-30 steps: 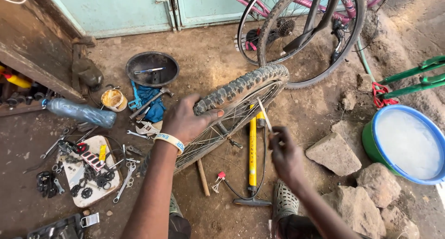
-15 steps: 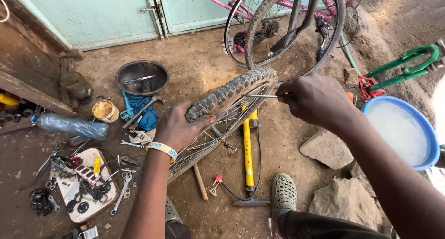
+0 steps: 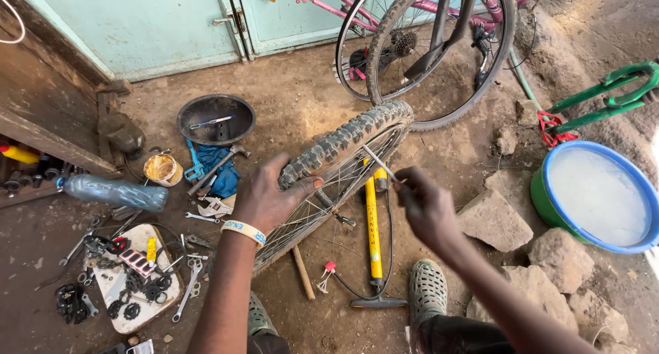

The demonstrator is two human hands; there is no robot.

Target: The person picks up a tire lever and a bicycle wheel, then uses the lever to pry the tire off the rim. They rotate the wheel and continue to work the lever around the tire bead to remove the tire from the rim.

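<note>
My left hand [image 3: 266, 201], with a pale wristband, grips the knobby tyre of a loose bicycle wheel [image 3: 347, 138] that stands tilted on the dirt in front of me. My right hand [image 3: 424, 206] pinches a thin metal spoke [image 3: 379, 162], its far end pointing up towards the wheel's rim. A yellow floor pump [image 3: 372, 234] lies on the ground just behind the wheel, between my two hands. My grey perforated shoes [image 3: 427, 289] show at the bottom.
Spanners and small parts lie on a white board [image 3: 130, 278] at the left, beside a plastic bottle [image 3: 117, 192], a black bowl [image 3: 215, 120] and a hammer [image 3: 221, 164]. Bicycles [image 3: 439, 48] lean at the door. A blue basin of water [image 3: 598, 196] and rocks [image 3: 494, 220] sit at the right.
My right hand came up from low beside the pump to the top of the wheel, then drew back down to the right holding the spoke. My left hand kept its grip on the tyre.
</note>
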